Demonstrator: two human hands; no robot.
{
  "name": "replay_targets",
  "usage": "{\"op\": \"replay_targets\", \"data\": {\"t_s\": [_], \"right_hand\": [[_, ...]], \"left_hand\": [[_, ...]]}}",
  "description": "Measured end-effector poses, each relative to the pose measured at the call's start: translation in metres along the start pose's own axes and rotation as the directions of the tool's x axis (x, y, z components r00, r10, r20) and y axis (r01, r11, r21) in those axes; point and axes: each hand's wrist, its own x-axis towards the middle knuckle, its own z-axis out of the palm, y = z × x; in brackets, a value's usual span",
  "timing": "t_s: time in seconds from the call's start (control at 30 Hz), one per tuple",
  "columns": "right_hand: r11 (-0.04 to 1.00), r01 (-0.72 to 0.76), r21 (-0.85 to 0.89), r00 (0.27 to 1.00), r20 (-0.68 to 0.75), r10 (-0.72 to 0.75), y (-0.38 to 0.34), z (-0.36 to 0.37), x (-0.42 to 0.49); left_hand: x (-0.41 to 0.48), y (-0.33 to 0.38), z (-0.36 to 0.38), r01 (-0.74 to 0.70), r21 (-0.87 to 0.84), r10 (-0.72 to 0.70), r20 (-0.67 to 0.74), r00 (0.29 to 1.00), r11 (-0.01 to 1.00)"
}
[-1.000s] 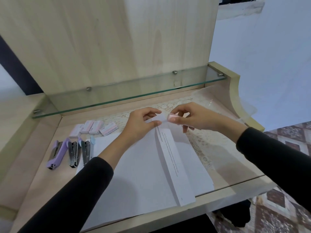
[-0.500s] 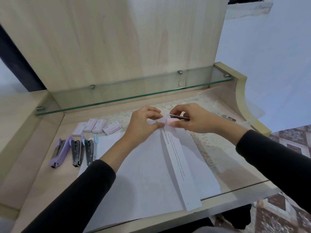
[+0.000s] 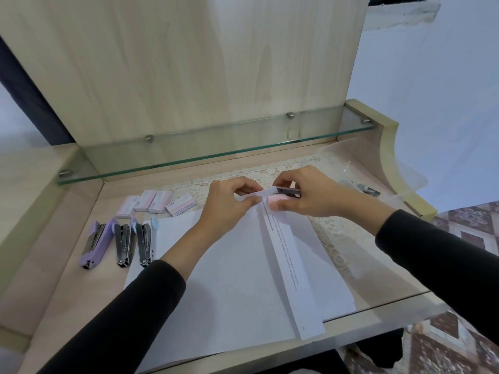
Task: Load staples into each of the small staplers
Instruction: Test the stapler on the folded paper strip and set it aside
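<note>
Two sets of fingers meet near the middle of the bench's far edge. The fingers of the left hand pinch the raised top edge of a sheet of paper. Those of the right hand are curled round a pink stapler, thumb underneath, holding it level with its nose toward that edge. The nose seems to touch the paper, but whether the sheet is inside the stapler's mouth cannot be told, since the fingers cover that spot.

The paper lies flat across the middle of the bench and reaches its near edge, with a folded strip running down it. A lace mat lies under its right side. Toward the left edge, three staplers lie side by side, at least two of them hinged open. Behind them, toward the far left corner, is a row of staple boxes. Another stapler rests near the far right corner under clear plastic.

Judging by this, the pink one is being tried on paper and the three at the left are not yet loaded. The thin pinch could let the sheet slip when the stapler is squeezed, leaving a crooked or missed staple. A badly seated strip could jam the stapler. A fingertip close to the nose could be nipped.
</note>
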Motion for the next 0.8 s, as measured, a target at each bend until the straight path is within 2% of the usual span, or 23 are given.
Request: {"op": "replay_targets", "data": {"t_s": [0.33, 0.8], "right_hand": [[0.999, 0.006, 0.040, 0.998, -0.066, -0.003, -0.0009, 0.0063, -0.0009], [0.999, 0.008, 0.031, 0.999, -0.053, -0.006, -0.0001, 0.0069, 0.0026]], "left_hand": [[-0.0025, 0.0002, -0.0016, -0.018, -0.026, 0.017, -0.017, 1.000, 1.000], [-0.0025, -0.0023, -0.0013, -0.018, -0.048, 0.017, -0.027, 0.999, 0.999]]}}
